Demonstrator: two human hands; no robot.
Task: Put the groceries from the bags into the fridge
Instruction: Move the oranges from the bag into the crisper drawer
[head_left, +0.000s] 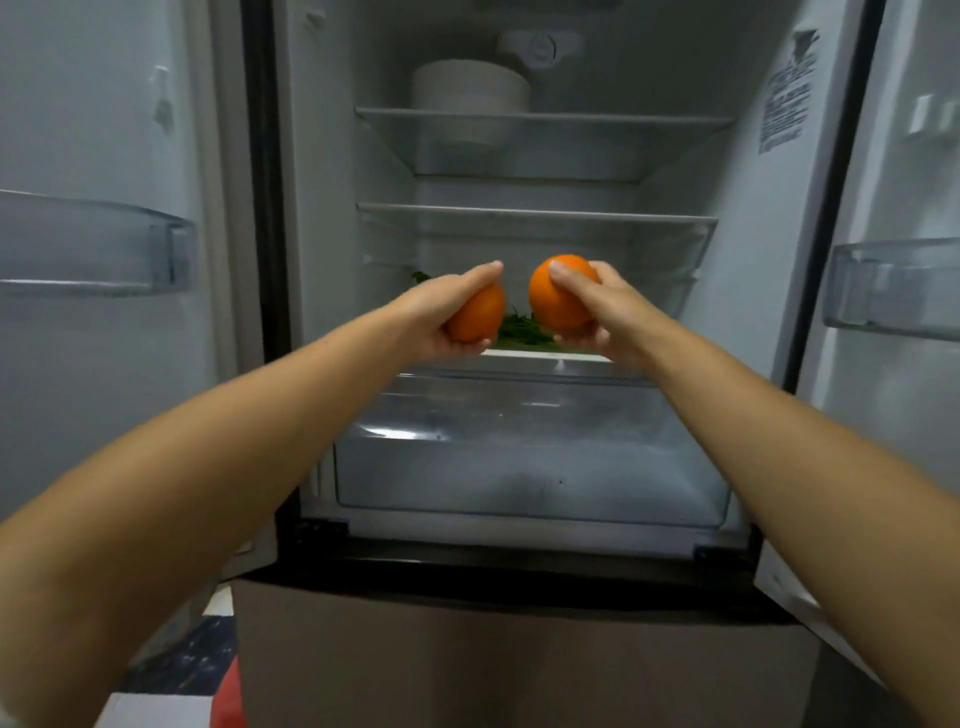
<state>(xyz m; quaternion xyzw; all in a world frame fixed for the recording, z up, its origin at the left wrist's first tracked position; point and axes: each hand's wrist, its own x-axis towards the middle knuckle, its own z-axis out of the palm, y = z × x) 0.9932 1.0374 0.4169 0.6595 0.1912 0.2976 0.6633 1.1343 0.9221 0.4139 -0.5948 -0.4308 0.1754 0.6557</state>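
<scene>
The left hand (441, 312) grips one orange (479, 314), fingers curled round it, and the right hand (605, 317) grips another orange (558, 296) the same way. Both fruits hang side by side, slightly apart, before the open fridge (779, 208), with greens (522, 330) on the shelf (540, 355) just behind. Farther up sits a white bowl (470, 85); the drawer (535, 457) lies below.

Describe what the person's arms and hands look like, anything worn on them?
Both arms are bare as far up as the view shows: no sleeves, gloves, watch or bracelets. The left hand and right hand show no rings, with short, unpainted nails.
</scene>
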